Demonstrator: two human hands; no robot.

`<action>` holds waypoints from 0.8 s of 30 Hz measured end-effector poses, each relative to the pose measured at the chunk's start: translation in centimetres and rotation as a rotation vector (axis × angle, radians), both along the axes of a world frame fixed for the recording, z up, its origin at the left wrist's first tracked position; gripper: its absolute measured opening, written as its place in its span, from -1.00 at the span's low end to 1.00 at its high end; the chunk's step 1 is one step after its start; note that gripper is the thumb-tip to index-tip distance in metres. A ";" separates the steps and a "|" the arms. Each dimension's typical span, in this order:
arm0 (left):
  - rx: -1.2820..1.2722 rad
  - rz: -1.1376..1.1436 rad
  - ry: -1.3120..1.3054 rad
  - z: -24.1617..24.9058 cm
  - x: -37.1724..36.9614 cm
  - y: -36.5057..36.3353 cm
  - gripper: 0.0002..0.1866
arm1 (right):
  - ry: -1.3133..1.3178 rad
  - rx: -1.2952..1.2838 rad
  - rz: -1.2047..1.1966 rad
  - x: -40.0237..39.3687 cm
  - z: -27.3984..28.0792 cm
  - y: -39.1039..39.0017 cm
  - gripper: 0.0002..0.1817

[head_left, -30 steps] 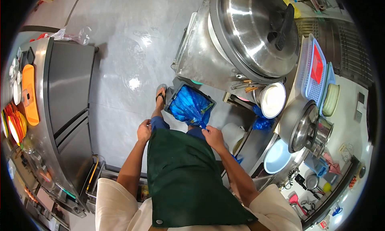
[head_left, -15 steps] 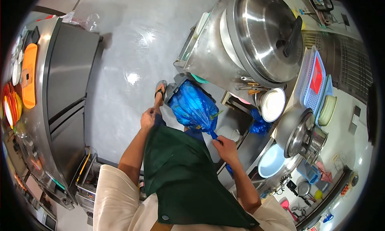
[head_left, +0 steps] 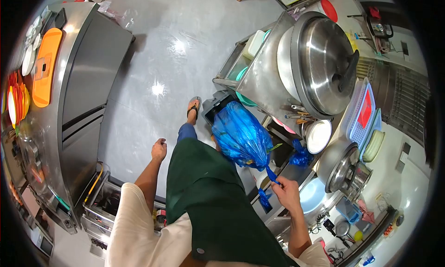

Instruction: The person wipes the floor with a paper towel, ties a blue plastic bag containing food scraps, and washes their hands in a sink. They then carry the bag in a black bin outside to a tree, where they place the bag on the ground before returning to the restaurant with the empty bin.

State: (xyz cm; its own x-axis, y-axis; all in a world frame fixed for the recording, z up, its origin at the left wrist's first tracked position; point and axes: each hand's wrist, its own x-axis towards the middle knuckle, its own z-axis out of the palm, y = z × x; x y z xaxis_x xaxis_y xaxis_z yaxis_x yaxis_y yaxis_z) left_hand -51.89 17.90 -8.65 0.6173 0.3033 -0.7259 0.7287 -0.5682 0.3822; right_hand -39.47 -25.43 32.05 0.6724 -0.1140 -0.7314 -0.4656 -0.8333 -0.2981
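Tearing looks like the likeliest trouble here: the blue plastic bag point(head_left: 242, 133) bulges widely below a thin twisted neck point(head_left: 271, 174), and only the right hand point(head_left: 286, 193) bears on that neck. Should the contents be heavy, the strain would gather at that narrow twist, and the film could stretch, split or slide out of the grip. A green, leaf-like scrap point(head_left: 276, 147) shows at the bag's side, close to the neck; whether it pokes through the film or lies against it, I cannot tell, but a hole there could let scraps or liquid drip onto the grey floor point(head_left: 143, 100). The bag's far end lies at the mouth of the dark bin point(head_left: 214, 101), and it is unclear whether it is wholly clear of the rim; if it catches, the bin could be dragged or tipped. The sandalled foot point(head_left: 193, 108) is just beside the bin, so a tipping bin might knock it. A swing to the right could also bump the stainless-steel stand point(head_left: 266, 77).

On the right hand, the fingers are closed together, pinching the twisted neck, with the bag stretched between them and the bin. The left hand point(head_left: 159, 149) hangs over the floor, well apart from the bag, its fingers loosely curled and slightly parted, with nothing visible in them, so it gives the load no support.
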 end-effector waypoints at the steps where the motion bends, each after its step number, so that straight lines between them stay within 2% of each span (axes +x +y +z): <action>1: -0.011 -0.007 0.020 0.4 0.1 0.2 -0.68 | 0.001 -0.007 -0.021 -0.1 0.5 0.1 -0.74; 7: -0.019 -0.019 0.022 1.7 -1.8 1.4 -0.69 | 0.025 -0.092 -0.084 -2.2 3.3 -1.2 -0.77; 12: 0.015 -0.017 0.113 1.6 -7.4 2.0 -0.70 | 0.025 -0.026 -0.342 -4.0 6.1 -1.8 -0.77; 15: 0.024 0.017 0.119 1.5 -10.7 1.5 -0.71 | -0.025 -0.038 -0.317 -4.0 7.6 -2.4 -0.77; 16: 0.025 0.034 0.108 1.6 -11.8 1.2 -0.71 | -0.001 0.015 -0.430 -2.6 9.2 -0.3 -0.77; 17: 0.027 0.050 0.101 1.9 -13.1 0.8 -0.71 | -0.053 -0.030 -0.263 -3.4 8.6 -1.9 -0.77; 20: 0.018 0.097 0.110 2.2 -14.6 -0.3 -0.70 | -0.058 -0.014 -0.249 -4.0 8.7 -2.5 -0.78; 24: -0.041 0.155 -0.130 -0.8 -13.3 -2.2 -0.69 | -0.017 0.004 -0.179 -4.7 8.1 -2.6 -0.78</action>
